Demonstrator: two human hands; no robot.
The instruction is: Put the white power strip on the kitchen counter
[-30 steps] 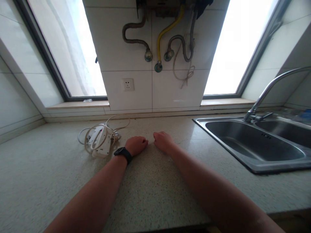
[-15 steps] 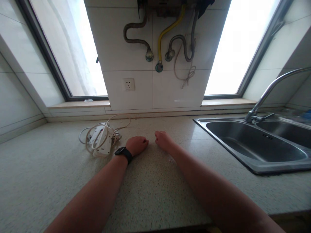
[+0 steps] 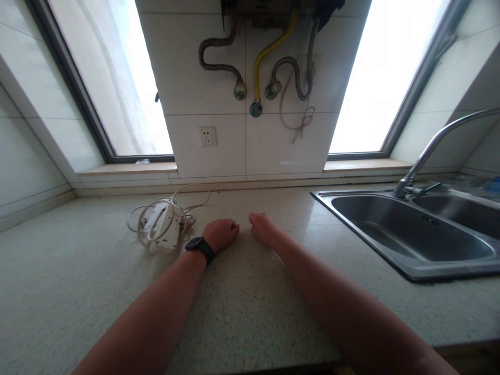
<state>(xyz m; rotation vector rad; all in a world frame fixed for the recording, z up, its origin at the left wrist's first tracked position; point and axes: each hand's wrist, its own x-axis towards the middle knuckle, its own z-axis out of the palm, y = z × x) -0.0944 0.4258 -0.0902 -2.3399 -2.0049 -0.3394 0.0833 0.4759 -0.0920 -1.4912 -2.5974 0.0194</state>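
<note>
My left hand [image 3: 221, 234], with a black watch [image 3: 200, 249] at its wrist, rests closed in a fist on the speckled countertop [image 3: 238, 312]. Facing it across a small gap, my right hand [image 3: 262, 228] is also curled into a fist on the counter. Nothing shows in either fist. Just left of my left hand lies a white power strip [image 3: 166, 232], its pale cord [image 3: 146, 229] looped loosely over and around it.
A steel double sink [image 3: 406, 224] with a curved faucet [image 3: 429, 148] is set into the counter at the right. On the tiled wall are a socket [image 3: 207, 136], a yellow hose [image 3: 261, 57] and grey hoses [image 3: 297, 78]. Windows flank the wall.
</note>
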